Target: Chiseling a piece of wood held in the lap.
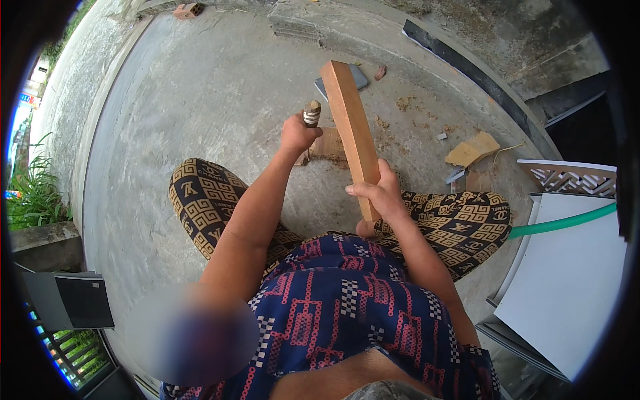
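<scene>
Hands: two, bare, the person's own, in front of a seated body with two bent knees in black-and-gold patterned trousers (pixel 460 227).
Left hand (pixel 300 137): fingers curled closed around one handle (pixel 311 115), its wooden end and pale bands showing above the fist; the rest of it cannot be made out.
Right hand (pixel 379 191): grips one wooden beam (pixel 353 127) near its lower end, thumb pressed across the near face, the other fingers mostly hidden behind.
Beam's place: one squared, reddish-brown length, slanting up and away from the lap, right of the handle and apart from it.
Behind the beam's top: one flat gray piece (pixel 359 75), partly covered; one small reddish fragment (pixel 380 72) just beside it.
Floor below the left hand: one brown flat piece (pixel 330 147) on gray concrete (pixel 200 87).
Right of the beam: one tan chunk (pixel 472 149), with scattered brown crumbs (pixel 405 103), too many to count.
Far right: one green hose (pixel 563 221) over one white panel (pixel 567 287).
Top left: one brick (pixel 188 10).
</scene>
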Tool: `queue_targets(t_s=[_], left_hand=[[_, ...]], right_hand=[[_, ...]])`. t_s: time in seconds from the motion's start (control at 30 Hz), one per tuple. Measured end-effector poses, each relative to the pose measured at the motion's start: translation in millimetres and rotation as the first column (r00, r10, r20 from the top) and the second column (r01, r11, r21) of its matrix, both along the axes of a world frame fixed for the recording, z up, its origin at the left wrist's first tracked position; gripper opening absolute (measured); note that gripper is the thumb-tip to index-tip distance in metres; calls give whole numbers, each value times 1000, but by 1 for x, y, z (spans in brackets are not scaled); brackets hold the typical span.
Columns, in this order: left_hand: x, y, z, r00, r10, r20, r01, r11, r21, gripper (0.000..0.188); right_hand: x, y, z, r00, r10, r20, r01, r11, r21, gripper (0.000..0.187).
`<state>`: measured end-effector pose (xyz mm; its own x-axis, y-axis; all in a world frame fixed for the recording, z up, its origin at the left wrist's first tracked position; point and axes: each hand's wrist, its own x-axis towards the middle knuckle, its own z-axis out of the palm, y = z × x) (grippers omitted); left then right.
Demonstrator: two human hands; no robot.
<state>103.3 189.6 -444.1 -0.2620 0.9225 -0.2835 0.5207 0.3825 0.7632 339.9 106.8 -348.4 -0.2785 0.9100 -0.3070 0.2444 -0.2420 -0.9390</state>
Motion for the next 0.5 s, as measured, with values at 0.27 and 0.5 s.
queue_targets(t_s=[0.27, 0.5], left_hand=[[1, -2, 2, 999, -36, 37, 35, 999, 6, 42], [-8, 0, -25, 961, -79, 266, 67, 996, 55, 28]], right_hand=[[1, 0, -1, 1000, 13, 5, -13, 1000, 0, 66], [-1, 0, 0, 1000, 18, -2, -18, 998, -61, 69]])
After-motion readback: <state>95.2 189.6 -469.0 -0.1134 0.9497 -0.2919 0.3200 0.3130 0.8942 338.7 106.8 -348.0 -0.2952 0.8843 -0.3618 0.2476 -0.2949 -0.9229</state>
